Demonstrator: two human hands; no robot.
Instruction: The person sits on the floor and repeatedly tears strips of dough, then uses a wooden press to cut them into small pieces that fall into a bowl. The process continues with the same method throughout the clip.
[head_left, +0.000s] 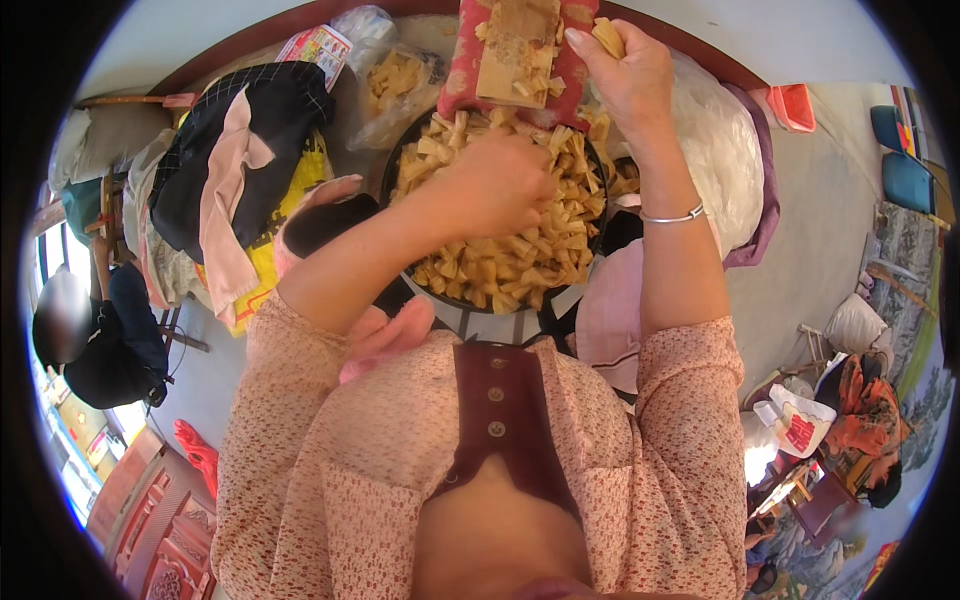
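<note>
My left hand (507, 185) is closed, its fingers curled down among a heap of tan, fan-shaped folded pieces (520, 265) in a round black-rimmed basin (455, 300). Its fingertips are hidden, so what they pinch cannot be made out. Up and to the right, my right hand (640, 75) holds one tan folded piece (608, 38) between thumb and fingers. A metal bangle circles that wrist. Left of this hand lies a wooden board (518, 60) on a red patterned cushion (465, 75), with tan scraps on it. The cushion sits at the basin's far edge.
Beyond the basin's far left, a clear plastic bag (375, 120) contains more tan pieces. Dark cloth with a pink strip (230, 190) lies at left. A white plastic bag (715, 150) is at right, near a red container (792, 107). Other people sit at both sides.
</note>
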